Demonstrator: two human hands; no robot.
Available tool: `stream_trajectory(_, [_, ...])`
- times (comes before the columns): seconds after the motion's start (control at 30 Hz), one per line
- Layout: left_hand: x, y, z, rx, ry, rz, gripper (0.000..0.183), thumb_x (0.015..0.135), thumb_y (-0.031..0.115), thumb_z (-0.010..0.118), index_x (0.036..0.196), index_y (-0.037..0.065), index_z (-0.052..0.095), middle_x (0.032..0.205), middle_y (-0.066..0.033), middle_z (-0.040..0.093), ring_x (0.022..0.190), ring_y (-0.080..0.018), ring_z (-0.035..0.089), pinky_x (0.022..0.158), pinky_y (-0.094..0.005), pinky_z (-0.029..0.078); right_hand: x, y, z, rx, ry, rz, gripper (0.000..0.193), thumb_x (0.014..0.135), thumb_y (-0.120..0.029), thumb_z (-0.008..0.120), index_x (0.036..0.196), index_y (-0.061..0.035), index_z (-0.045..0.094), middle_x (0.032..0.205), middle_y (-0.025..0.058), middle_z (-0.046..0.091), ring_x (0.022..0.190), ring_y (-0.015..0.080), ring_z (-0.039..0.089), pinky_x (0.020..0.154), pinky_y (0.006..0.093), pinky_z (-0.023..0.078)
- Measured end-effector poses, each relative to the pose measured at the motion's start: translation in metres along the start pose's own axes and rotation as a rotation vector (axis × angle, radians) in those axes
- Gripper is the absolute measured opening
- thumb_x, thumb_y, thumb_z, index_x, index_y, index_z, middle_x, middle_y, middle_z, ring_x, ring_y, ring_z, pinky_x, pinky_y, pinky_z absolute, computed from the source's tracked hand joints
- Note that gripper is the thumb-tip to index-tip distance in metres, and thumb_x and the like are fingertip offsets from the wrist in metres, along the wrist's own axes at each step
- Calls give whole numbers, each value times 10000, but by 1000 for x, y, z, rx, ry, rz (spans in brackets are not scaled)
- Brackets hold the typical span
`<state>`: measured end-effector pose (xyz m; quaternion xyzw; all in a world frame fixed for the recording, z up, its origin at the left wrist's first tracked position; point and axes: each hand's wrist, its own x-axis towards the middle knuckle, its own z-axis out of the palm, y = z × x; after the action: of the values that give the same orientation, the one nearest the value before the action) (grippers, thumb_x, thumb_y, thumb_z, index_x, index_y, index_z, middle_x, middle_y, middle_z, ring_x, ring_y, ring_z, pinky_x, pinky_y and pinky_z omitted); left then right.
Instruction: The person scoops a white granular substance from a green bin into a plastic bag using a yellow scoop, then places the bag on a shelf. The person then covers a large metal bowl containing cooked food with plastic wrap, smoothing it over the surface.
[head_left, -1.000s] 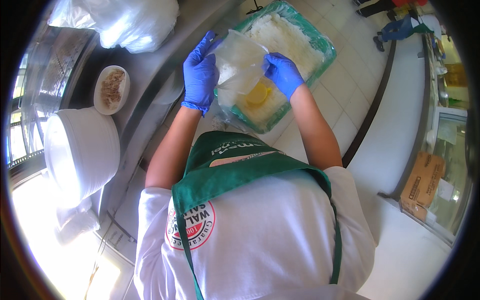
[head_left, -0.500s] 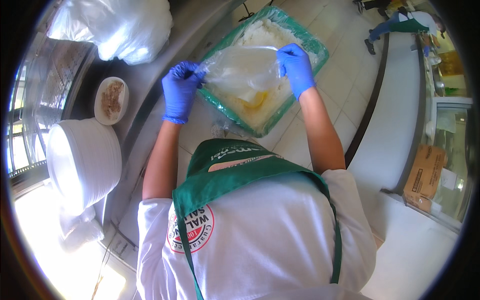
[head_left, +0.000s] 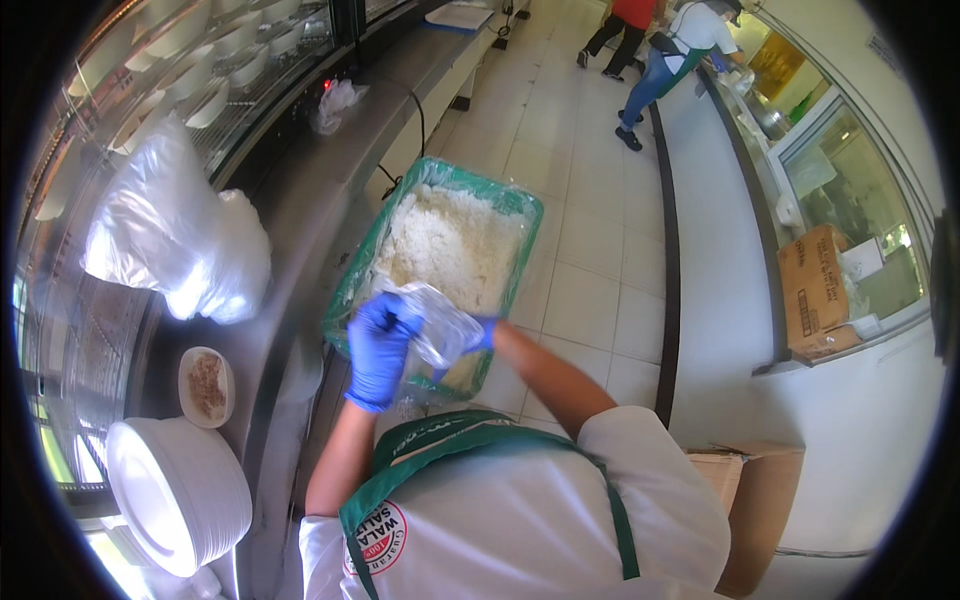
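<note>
Both my hands wear blue gloves and are over a green tub (head_left: 522, 262) lined with clear plastic and filled with white rice (head_left: 445, 240). My left hand (head_left: 378, 350) is closed, pinching the edge of a clear plastic bag (head_left: 440, 325). My right hand (head_left: 483, 334) is at the bag's other side, partly behind it, so its fingers are mostly hidden. The bag is crumpled between the two hands, above the near part of the rice. I cannot make out anything inside it.
At left, a metal counter (head_left: 305, 215) holds bulging plastic bags (head_left: 190, 240), a white bowl (head_left: 207, 387) of brown shredded food and stacked white foam plates (head_left: 180, 495). Cardboard boxes (head_left: 815, 290) stand at right. Two people (head_left: 665, 65) are farther off along the tiled floor.
My hands have come closer together, and the stretched bag is now bunched up. My right hand has moved partly behind it. The view has shifted, and the yellow item in the rice no longer shows.
</note>
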<state>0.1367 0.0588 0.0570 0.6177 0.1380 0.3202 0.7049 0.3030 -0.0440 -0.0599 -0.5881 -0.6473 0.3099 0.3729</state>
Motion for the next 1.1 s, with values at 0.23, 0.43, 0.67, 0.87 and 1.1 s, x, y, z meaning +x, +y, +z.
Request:
stream_trajectory(0.23, [-8, 50, -9, 713, -103, 280, 317, 734, -33, 726, 1030, 50, 648, 1235, -165, 608, 999, -197, 605, 791, -295, 498, 24, 3, 81, 220, 337, 159, 423, 900, -168, 643, 1312, -98, 575, 1349, 135, 566, 1219, 270, 553, 1048, 377, 430])
stream_trajectory(0.43, [-46, -35, -76, 282, -53, -22, 826, 770, 126, 751, 1490, 83, 348, 1457, -196, 431, 1352, -339, 425, 1090, -416, 398, 25, 30, 130, -62, 645, 88, 336, 904, -168, 649, 1232, -97, 634, 1118, 137, 658, 998, 253, 643, 921, 385, 506])
stream_trajectory(0.67, [-61, -188, -77, 529, -344, -266, 820, 821, 183, 727, 1512, 52, 305, 1492, -196, 393, 1387, -326, 379, 1129, -405, 346, 55, -15, 133, 151, 630, 58, 368, 889, -223, 679, 1233, -108, 624, 1016, 159, 666, 890, 254, 658, 851, 404, 529])
stream_trajectory(0.87, [-68, -233, -92, 676, -323, -169, 824, 864, 231, 707, 1531, 26, 268, 1522, -197, 362, 1418, -314, 340, 1162, -397, 303, 52, -65, 65, 281, 503, -27, 400, 876, -271, 705, 1234, -117, 615, 929, 177, 672, 798, 255, 672, 791, 420, 548])
stream_trajectory(1.1, [-43, -143, -55, 688, -301, -57, 202, 798, 150, 790, 959, 37, 745, 973, -128, 723, 915, -273, 661, 842, -390, 519, 7, -45, 36, -943, -301, 411, 229, 821, -306, 660, 983, -146, 688, 807, 40, 650, 839, 278, 668, 799, 400, 537])
